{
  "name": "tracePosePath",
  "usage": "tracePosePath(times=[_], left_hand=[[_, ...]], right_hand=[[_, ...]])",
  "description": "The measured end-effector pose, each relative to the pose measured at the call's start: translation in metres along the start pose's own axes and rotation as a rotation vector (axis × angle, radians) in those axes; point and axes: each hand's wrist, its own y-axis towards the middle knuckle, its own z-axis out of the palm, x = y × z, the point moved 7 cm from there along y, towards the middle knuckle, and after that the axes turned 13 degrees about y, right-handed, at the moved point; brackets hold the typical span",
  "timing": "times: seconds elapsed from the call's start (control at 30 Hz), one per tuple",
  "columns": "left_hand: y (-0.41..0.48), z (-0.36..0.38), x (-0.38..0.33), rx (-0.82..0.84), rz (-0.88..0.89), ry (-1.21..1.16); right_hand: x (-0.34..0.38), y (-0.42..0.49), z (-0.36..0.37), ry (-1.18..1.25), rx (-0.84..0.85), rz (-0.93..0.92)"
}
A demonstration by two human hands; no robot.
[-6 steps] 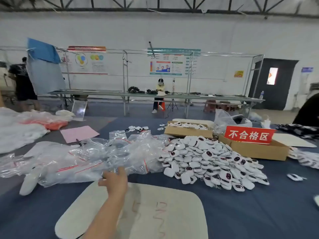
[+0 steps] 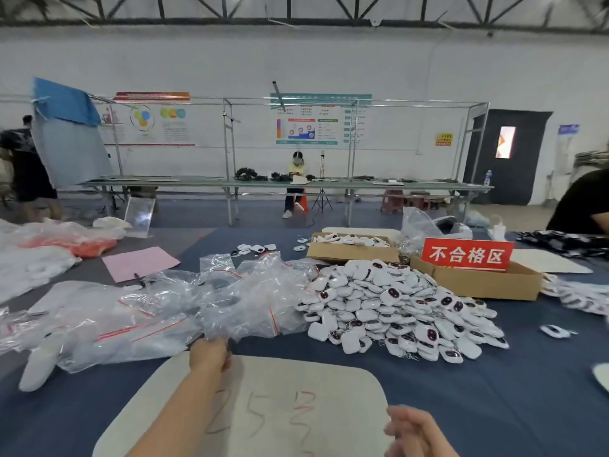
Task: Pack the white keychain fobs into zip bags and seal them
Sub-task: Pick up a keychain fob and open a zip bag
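- Left hand (image 2: pixel 210 355): stretched forward over the far left corner of the white board (image 2: pixel 329 384), seen from the back, its fingertips at the near edge of the zip bags (image 2: pixel 197 308). The fingers are hidden behind the hand, so it cannot be told whether they pinch a bag or only touch it.
- Right hand (image 2: pixel 416 431): low at the near right corner of the board, blurred, fingers loosely extended toward the left and holding nothing.
- Zip bags: a loose, crumpled heap of clear bags with red seal strips, lying on the blue table cover (image 2: pixel 494 390) left of centre, its right edge touching the pile of fobs.
- White keychain fobs (image 2: pixel 395 311): a large mound right of centre, beyond the board, some showing a dark oval face, some with small chains at the near edge. None is seen inside the bag nearest the left hand.
- Single fob (image 2: pixel 555 331): apart from the mound, to its right on the cover.
- Cardboard box (image 2: pixel 487 285): just behind the mound on the right, carrying an upright red sign (image 2: pixel 468 255) with white characters.
- Shallow box (image 2: pixel 349 252): behind the mound, holding more fobs.
- Pink sheet (image 2: pixel 141 262): flat on the table beyond the bag heap.
- White board: rounded corners, faint red numerals written on it.
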Motion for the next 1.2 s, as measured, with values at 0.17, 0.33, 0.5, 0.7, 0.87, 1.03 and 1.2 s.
tracePosePath(times=[0.17, 0.33, 0.5, 0.7, 0.87, 1.03, 1.2], left_hand=[[-0.076, 0.000, -0.072, 0.101, 0.854, 0.468], [-0.173, 0.047, -0.116, 0.868, 1.095, 0.735], [-0.178, 0.075, -0.130, 0.761, 0.984, 0.425], [-0.147, 0.102, -0.042, 0.828, 0.562, 0.294], [-0.124, 0.125, -0.020, 0.662, 0.522, 0.266], [-0.109, 0.147, -0.016, 0.597, 0.665, 0.360], [-0.069, 0.156, -0.017, 0.211, 0.908, 0.744]], right_hand=[[0.087, 0.031, 0.076, -0.356, 0.189, -0.239], [0.129, 0.068, 0.139, -0.799, 0.542, -0.407], [0.116, 0.097, 0.136, -0.841, 0.448, -0.387], [0.072, 0.113, 0.057, -0.481, 0.024, -0.202], [0.041, 0.117, 0.015, -0.534, -0.158, -0.107], [0.016, 0.128, -0.009, -0.880, -0.197, 0.063], [0.029, 0.136, 0.024, -0.883, -0.124, -0.263]])
